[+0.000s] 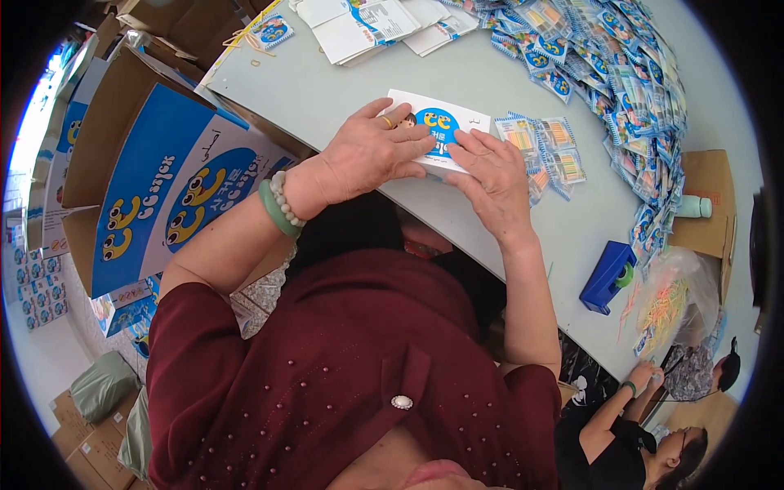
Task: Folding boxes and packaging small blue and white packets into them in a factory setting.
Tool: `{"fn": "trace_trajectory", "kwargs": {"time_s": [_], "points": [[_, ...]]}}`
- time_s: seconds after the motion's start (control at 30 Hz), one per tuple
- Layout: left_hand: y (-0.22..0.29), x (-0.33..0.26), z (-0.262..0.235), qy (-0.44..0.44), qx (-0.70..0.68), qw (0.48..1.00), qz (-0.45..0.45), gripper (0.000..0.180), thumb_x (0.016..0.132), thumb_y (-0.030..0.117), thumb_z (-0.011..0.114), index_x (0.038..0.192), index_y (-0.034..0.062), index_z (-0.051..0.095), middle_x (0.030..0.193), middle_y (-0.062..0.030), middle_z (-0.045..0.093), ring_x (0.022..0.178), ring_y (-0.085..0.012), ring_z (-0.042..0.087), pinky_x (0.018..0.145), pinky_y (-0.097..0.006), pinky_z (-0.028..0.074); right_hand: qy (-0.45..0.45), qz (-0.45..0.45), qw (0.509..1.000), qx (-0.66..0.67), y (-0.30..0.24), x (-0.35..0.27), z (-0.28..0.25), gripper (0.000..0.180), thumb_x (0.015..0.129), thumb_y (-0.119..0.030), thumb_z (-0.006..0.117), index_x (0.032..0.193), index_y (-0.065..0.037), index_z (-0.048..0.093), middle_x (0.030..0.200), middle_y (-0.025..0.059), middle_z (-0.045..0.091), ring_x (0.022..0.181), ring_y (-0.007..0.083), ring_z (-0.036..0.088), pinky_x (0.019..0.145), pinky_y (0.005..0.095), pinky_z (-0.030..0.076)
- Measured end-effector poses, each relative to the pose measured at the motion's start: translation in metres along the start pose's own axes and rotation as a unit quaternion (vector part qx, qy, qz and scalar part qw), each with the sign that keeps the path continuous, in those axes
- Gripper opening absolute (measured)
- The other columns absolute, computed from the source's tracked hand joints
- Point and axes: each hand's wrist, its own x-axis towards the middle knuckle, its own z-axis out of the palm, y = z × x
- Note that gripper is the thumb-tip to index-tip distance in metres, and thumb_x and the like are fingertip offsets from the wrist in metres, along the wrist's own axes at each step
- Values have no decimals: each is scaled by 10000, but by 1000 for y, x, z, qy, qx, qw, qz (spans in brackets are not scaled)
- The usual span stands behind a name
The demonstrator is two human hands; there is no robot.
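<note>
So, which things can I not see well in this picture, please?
All in the head view:
Inside of the box: hidden by its upper face.
Part of the box's print: under the left fingers and right fingers.
Pile of packets: lower ones covered by upper ones.
White card stack: far end cut off by the upper edge.
Strands in the plastic bag: too tangled to count.
</note>
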Motion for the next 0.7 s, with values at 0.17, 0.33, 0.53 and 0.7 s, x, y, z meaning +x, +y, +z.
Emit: {"fn": "trace_trajectory", "kwargs": {"time_s": [0.17,0.33,0.53,0.7], "points": [[-1,2,-1,19,-33,999,3,435,765,353,691,1117,102,635,1101,-19,655,1103,-289,583,978,-431,455,38,17,994,102,5,-2,10,321,789,-202,698,1093,-97,704,1249,72,622,1234,278,482,1045,395,326],[-6,-1,0,-2,-33,999,29,442,772,320,697,1144,94,618,1160,-41,630,1122,-312,572,981,-427,454,36,8,995,97,2,-3,10,321,799,-185,690,1110,-106,697,1254,64,619,1241,276,474,1049,400,320],[-5,-18,3,15,-70,997,21,518,792,226,685,1268,92,532,1289,-72,542,1253,-354,464,1062,-460,371,68,-48,996,-16,2,-12,17,323,828,-215,669,1146,-158,671,1268,22,609,1257,257,465,1076,464,270],[-10,-18,3,-22,-66,996,50,572,793,167,672,1327,92,481,1349,-77,497,1299,-351,420,1096,-473,330,79,-100,989,-78,0,-14,14,372,817,-216,677,1182,-155,635,1296,20,585,1273,256,457,1088,488,246]]}}
